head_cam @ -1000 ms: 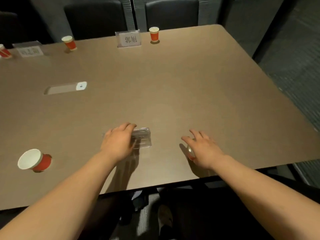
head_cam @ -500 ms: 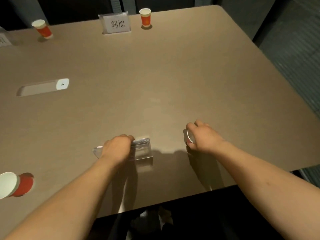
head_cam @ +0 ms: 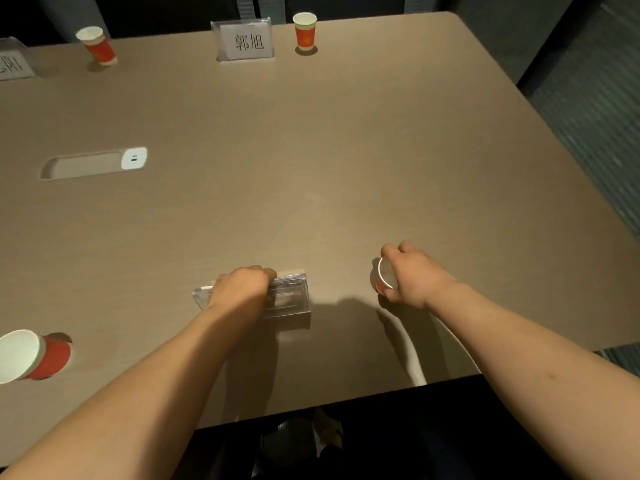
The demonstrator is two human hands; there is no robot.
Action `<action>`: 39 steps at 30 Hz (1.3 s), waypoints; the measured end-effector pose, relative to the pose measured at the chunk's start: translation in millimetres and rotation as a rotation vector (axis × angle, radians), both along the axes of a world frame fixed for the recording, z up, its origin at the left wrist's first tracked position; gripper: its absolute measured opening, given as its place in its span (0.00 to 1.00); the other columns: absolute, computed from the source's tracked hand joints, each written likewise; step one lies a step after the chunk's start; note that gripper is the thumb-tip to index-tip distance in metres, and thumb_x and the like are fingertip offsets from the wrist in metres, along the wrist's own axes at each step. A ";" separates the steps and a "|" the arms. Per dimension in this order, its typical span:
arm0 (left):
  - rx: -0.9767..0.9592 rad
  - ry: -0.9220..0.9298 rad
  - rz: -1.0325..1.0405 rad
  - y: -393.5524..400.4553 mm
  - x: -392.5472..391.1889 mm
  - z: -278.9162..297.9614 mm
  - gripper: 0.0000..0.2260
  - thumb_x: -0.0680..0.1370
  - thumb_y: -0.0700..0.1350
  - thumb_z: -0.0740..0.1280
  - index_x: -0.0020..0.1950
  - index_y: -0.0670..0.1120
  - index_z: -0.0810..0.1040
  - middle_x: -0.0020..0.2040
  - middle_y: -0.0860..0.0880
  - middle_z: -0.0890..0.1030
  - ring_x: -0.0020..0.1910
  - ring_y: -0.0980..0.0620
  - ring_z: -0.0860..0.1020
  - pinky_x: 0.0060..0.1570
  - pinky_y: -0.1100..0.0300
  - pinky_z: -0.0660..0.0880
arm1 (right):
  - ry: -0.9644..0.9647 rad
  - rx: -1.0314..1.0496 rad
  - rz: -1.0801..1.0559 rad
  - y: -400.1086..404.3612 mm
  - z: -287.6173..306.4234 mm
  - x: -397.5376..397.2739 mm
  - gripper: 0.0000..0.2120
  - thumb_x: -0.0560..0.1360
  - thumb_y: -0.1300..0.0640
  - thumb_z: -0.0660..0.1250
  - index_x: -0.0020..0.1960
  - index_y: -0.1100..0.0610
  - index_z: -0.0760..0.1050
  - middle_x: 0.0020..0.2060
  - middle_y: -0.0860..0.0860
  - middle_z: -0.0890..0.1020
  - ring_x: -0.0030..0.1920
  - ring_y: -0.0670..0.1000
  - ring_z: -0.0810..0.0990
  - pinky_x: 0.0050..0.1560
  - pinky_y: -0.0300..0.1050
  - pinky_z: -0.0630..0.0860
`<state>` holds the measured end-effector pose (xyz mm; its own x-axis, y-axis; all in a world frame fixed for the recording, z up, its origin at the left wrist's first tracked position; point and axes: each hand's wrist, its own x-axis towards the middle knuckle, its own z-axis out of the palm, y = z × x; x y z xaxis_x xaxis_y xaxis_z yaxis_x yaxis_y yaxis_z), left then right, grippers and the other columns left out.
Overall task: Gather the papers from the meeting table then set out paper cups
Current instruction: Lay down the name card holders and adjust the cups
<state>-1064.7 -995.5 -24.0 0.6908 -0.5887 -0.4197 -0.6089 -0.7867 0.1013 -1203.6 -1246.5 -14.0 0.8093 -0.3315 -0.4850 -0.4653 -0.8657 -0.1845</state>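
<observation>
Holding: left hand [head_cam: 239, 289] curls over a clear name stand [head_cam: 287, 296] near the front edge of the surface [head_cam: 346, 150]; right hand [head_cam: 412, 275] wraps a paper cup [head_cam: 384, 277], tipped, mouth facing left.
Grip state: left clenched on the stand, right clenched on the cup.
Writing: far name card [head_cam: 246, 39] reads 郭旭; a second card [head_cam: 12, 62] at the far left is cut off, not readable.
Cups: four, red with white rims; one held, one at front left [head_cam: 33, 355], two along the far edge [head_cam: 97, 46] [head_cam: 305, 31].
Name stands: three.
Papers: cannot tell if any are in the near stand.
Socket: white outlet [head_cam: 134, 158] in a slot left of centre.
Open room: wide bare stretch across the middle and right, out to the rounded far-right corner.
</observation>
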 end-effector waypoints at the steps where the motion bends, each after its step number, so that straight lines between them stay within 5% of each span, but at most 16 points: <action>1: 0.003 0.001 0.002 0.0 -0.4 0.1 0.06 0.73 0.45 0.67 0.49 0.51 0.77 0.49 0.48 0.80 0.50 0.45 0.78 0.48 0.54 0.72 | 0.000 -0.002 -0.009 0.9 -2.1 -0.2 0.28 0.72 0.50 0.72 0.67 0.56 0.66 0.60 0.59 0.71 0.60 0.65 0.75 0.58 0.52 0.76; 10: 0.028 -0.026 0.051 -1.9 -9.7 -5.1 0.14 0.76 0.40 0.64 0.61 0.48 0.73 0.60 0.45 0.76 0.61 0.44 0.73 0.57 0.52 0.65 | 0.068 -0.083 0.029 4.3 1.6 1.9 0.44 0.69 0.47 0.75 0.78 0.49 0.55 0.71 0.56 0.66 0.70 0.62 0.68 0.66 0.57 0.73; 16: -0.042 -0.059 0.047 2.3 -13.4 -11.6 0.19 0.77 0.38 0.61 0.68 0.49 0.68 0.67 0.47 0.74 0.68 0.47 0.68 0.64 0.53 0.60 | -0.034 -0.156 0.125 21.2 11.7 5.2 0.50 0.68 0.41 0.75 0.80 0.48 0.51 0.78 0.54 0.58 0.77 0.60 0.56 0.75 0.59 0.60; 22: -0.090 -0.064 0.096 8.6 -11.5 -0.7 0.22 0.77 0.46 0.67 0.70 0.49 0.67 0.69 0.48 0.73 0.70 0.47 0.68 0.70 0.51 0.59 | -0.253 -0.039 0.313 78.6 28.1 23.3 0.40 0.72 0.43 0.71 0.78 0.52 0.57 0.76 0.53 0.64 0.76 0.57 0.62 0.75 0.53 0.60; 29: -0.097 -0.161 0.195 51.6 -4.0 15.0 0.13 0.76 0.44 0.65 0.60 0.47 0.75 0.57 0.45 0.76 0.60 0.43 0.73 0.56 0.53 0.71 | -0.228 0.030 0.298 144.1 12.9 65.7 0.19 0.79 0.57 0.64 0.70 0.51 0.71 0.64 0.52 0.75 0.65 0.55 0.74 0.65 0.48 0.70; 39: -0.180 -0.171 0.128 73.4 0.5 11.1 0.18 0.76 0.43 0.65 0.66 0.49 0.72 0.62 0.47 0.75 0.63 0.45 0.72 0.63 0.55 0.66 | -0.270 -0.099 0.332 152.4 10.7 68.4 0.14 0.77 0.59 0.64 0.61 0.52 0.76 0.57 0.53 0.79 0.59 0.58 0.77 0.58 0.49 0.71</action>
